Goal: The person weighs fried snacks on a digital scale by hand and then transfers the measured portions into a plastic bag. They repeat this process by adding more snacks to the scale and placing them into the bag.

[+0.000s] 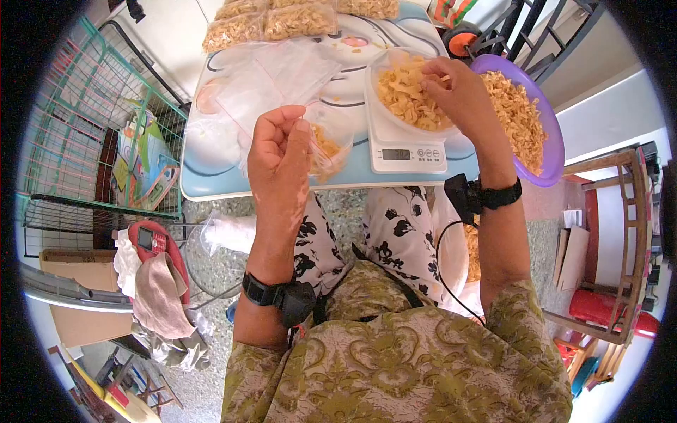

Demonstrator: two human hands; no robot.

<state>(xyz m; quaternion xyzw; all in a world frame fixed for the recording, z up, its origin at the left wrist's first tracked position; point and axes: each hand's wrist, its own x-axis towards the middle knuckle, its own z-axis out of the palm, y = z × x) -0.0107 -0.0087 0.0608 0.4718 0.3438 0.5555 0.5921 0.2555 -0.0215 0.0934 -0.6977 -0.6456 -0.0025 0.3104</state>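
My left hand point(276, 144) pinches the edge of a clear zip bag point(338, 141) with its thumb and fingers. Some yellowish dried flakes lie low in that bag, near the table's front edge. On a white digital kitchen scale point(384, 168) stands a translucent bowl point(374, 83) heaped with flat, golden dried flakes point(405, 92). My right hand point(462, 99) reaches over the bowl's right side, its fingers curled together above the flakes; what they hold, if anything, is hidden. The scale's display point(396, 154) is lit, its digits hard to read.
A purple basin point(553, 137) full of dried flakes stands right of the scale. Several filled bags point(300, 21) line the table's back edge. Flat plastic bags point(261, 70) lie on the patterned table point(218, 180). Left is a green wire cage point(63, 134); right, a wooden frame point(624, 211).
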